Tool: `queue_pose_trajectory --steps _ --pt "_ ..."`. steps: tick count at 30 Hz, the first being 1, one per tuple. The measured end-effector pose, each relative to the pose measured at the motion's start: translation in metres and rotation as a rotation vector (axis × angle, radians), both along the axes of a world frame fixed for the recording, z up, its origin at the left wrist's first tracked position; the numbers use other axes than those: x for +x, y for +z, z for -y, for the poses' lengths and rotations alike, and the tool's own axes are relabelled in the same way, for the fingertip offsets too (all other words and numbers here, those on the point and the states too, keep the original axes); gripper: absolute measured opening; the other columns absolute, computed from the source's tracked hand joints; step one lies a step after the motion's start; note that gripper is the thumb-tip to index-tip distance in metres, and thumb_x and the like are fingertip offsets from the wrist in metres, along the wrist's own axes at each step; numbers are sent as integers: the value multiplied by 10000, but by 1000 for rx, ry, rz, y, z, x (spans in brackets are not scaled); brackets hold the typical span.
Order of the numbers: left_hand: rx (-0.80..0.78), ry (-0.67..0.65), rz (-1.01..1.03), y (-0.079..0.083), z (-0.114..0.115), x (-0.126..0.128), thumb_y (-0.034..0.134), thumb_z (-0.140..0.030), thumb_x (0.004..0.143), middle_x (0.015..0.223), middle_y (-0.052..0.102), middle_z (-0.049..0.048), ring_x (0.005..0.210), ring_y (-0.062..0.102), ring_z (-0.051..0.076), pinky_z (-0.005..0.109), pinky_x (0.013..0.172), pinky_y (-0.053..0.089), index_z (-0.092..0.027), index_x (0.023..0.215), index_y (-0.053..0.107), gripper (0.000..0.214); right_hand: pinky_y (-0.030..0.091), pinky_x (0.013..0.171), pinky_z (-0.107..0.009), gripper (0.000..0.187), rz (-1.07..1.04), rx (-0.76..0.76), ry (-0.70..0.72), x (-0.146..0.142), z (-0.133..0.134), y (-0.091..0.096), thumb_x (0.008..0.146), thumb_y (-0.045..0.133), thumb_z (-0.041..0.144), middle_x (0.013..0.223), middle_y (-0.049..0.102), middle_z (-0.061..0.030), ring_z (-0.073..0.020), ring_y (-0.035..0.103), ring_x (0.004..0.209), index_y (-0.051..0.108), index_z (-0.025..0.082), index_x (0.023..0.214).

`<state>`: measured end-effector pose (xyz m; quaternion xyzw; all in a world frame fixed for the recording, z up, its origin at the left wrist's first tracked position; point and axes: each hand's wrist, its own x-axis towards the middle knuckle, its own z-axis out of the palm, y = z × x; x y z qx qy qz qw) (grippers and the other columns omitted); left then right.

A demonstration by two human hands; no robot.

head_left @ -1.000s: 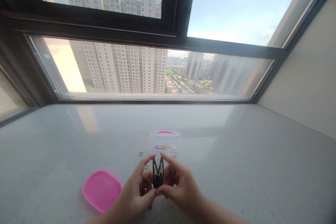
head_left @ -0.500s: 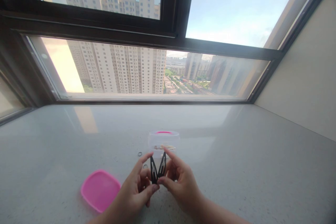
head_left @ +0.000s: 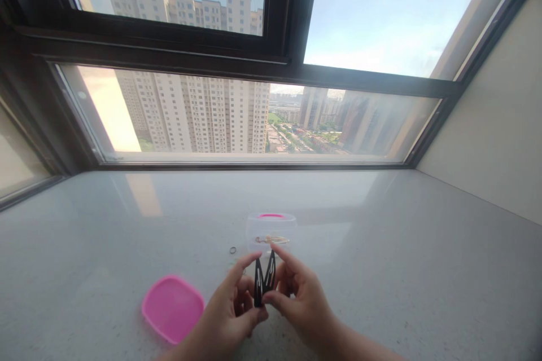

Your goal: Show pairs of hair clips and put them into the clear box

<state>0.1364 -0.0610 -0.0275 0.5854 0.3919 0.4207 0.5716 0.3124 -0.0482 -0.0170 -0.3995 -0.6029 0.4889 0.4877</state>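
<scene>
Two black snap hair clips stand upright in a V, their lower ends together and their upper tips apart. My left hand [head_left: 237, 302] pinches the left hair clip [head_left: 258, 283] between thumb and index finger. The right hair clip [head_left: 270, 273] is held the same way by my right hand [head_left: 302, 293]. Just beyond my fingertips is a clear plastic box [head_left: 249, 231] with a pink strip at its far side. Light gold-coloured hair clips [head_left: 277, 240] show inside it. The box's near edge is partly hidden by my hands.
A pink lid [head_left: 173, 309] lies on the pale speckled sill [head_left: 402, 271], left of my left forearm, which overlaps its edge. A small dark ring [head_left: 232, 250] rests left of the box. Dark window frames [head_left: 254, 167] border the far side, and a wall stands at right.
The view has shifted slightly, so everything sits a little further right and lower. Both hands keep their pinch on the hair clips, and the V looks slightly narrower.
</scene>
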Motion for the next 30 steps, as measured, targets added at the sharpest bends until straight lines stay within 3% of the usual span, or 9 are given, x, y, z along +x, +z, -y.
queue_pose_trajectory --steps 7,15,18,21,25,30 --pt "31 15 -35 2 0 -1 713 -175 742 754 584 -23 608 493 111 222 550 376 -269 1402 367 751 387 562 -260 732 -9 9 -34 2 1 3 731 741 269 753 532 22 -128 483 614 437 210 1394" --pt "44 24 -40 5 0 -4 760 -249 715 1017 584 40 724 556 138 235 563 416 -312 1380 430 745 367 563 -261 706 -16 41 2 1 2 4 744 736 298 677 500 39 -126 465 594 449 172 1376" --pt "68 60 -65 10 2 -5 762 -269 726 983 579 23 697 538 126 235 569 429 -317 1369 442 719 361 557 -260 702 -17 54 16 2 3 5 737 735 292 645 488 49 -121 458 573 454 156 1366" --pt "150 107 -86 15 2 -6 757 -262 736 1019 554 28 746 534 143 233 569 431 -333 1349 464 683 356 553 -258 691 -14 80 30 3 4 5 739 723 280 629 490 52 -118 453 559 453 152 1362" --pt "357 130 -120 16 2 -9 798 -261 691 1205 499 55 933 530 208 289 707 460 -361 1320 508 700 352 534 -248 680 -11 114 51 5 5 5 738 715 276 608 477 59 -109 439 536 459 149 1355" --pt "418 215 -173 15 1 -11 784 -282 711 1270 459 57 981 532 219 347 859 463 -376 1306 526 656 353 500 -235 675 19 187 62 4 8 4 721 700 261 581 478 68 -101 431 494 465 166 1346"
